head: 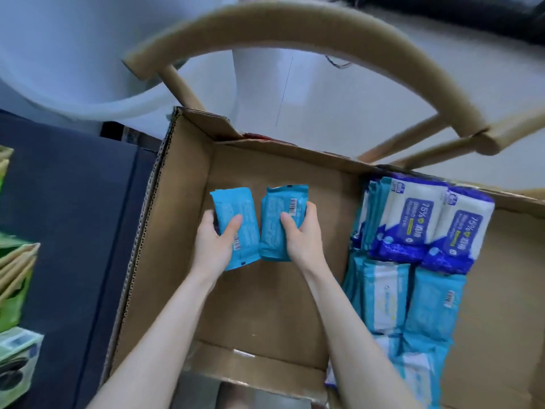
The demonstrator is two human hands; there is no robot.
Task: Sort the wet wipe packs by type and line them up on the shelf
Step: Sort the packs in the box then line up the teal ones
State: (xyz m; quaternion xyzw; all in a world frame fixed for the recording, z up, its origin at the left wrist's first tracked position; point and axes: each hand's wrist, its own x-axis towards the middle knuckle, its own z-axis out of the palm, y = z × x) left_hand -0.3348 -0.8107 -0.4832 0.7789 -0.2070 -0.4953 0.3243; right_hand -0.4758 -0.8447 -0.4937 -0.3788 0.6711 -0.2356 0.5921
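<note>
An open cardboard box (182, 184) lies below me. Inside it, my left hand (213, 242) grips a light-blue wipe pack (236, 214), barcode side up. Right beside it, my right hand (302, 236) grips a second light-blue pack (280, 222) of the same kind; the two packs nearly touch. Along the box's right side stand dark-blue and white 75% alcohol wipe packs (418, 219) and, nearer to me, several light-blue packs (407, 302).
A dark navy shelf surface (73, 219) runs along the left, with green packs (11, 293) at its left edge. A curved wooden chair back (295, 22) arches over the far side of the box. White floor lies beyond.
</note>
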